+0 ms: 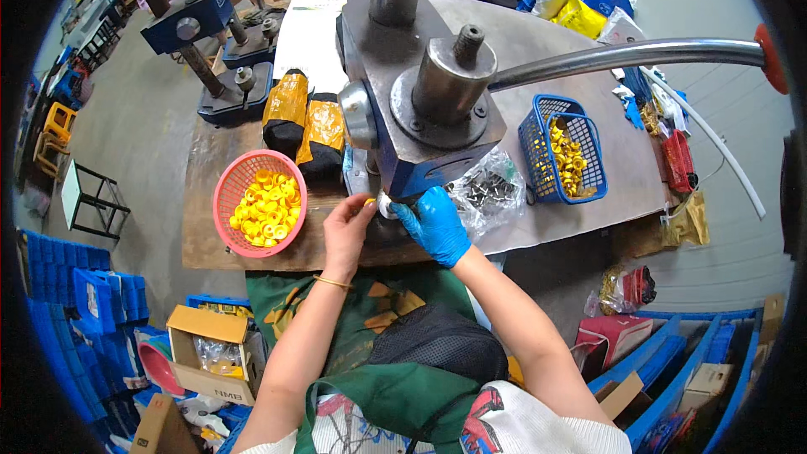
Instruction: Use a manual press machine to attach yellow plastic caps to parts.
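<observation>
My left hand (345, 232) is bare and closed in a pinch on a small yellow part (370, 201), just left of the lever press's die area. My right hand (437, 225), in a blue glove, is closed with its fingertips at the die; what they hold, if anything, is hidden. Between the hands shows a small white round piece (386, 206). The lever press (420, 92) stands directly over both hands. At left a pink basket (224, 210) holds many yellow caps (267, 208). Right of my gloved hand lies a clear bag of small dark and metallic parts (489, 193).
A blue basket (535, 160) with yellow pieces stands at right. The press's long lever (630, 55) reaches out to the right. Two taped black blocks (321, 130) sit behind the pink basket. A second press (193, 34) stands farther left, near another person. Boxes and crates flank me.
</observation>
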`<state>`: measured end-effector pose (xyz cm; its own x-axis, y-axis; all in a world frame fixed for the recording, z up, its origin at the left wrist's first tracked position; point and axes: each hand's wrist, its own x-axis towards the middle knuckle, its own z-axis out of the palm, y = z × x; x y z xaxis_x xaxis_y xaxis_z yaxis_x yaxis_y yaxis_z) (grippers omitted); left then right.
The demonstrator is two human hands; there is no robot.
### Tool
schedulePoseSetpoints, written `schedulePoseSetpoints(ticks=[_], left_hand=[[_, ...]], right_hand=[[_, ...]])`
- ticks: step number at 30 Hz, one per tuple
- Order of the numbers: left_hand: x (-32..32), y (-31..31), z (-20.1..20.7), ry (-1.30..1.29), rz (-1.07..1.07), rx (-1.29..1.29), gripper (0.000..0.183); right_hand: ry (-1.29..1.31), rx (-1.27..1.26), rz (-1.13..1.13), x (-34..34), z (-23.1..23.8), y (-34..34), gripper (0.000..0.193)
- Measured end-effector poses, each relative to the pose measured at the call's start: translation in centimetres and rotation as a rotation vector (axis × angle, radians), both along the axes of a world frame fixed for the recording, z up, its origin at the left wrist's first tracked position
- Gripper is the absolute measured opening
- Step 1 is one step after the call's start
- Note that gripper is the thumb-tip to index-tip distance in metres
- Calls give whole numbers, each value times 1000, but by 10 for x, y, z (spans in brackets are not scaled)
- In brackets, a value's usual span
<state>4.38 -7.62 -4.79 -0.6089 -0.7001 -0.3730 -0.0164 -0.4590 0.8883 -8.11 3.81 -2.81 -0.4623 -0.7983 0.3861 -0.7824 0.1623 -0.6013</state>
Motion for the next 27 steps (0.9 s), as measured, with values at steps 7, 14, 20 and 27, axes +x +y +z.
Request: schedulePoseSetpoints(ticks=[7, 14, 20, 27], left_hand=[[-12, 8, 6, -48, -230, -964, 21], [-2, 12, -1, -91, -70, -939, 18], [14, -4, -5, 152, 15, 137, 26], [19, 0, -7, 206, 52, 187, 22]], right_hand=[[-39, -120, -583, -138, 38, 95, 28], [111, -76, -624, -137, 61, 106, 21], [108, 466, -243, -78, 0, 29, 22], [198, 375, -330, -97, -38, 36, 23]])
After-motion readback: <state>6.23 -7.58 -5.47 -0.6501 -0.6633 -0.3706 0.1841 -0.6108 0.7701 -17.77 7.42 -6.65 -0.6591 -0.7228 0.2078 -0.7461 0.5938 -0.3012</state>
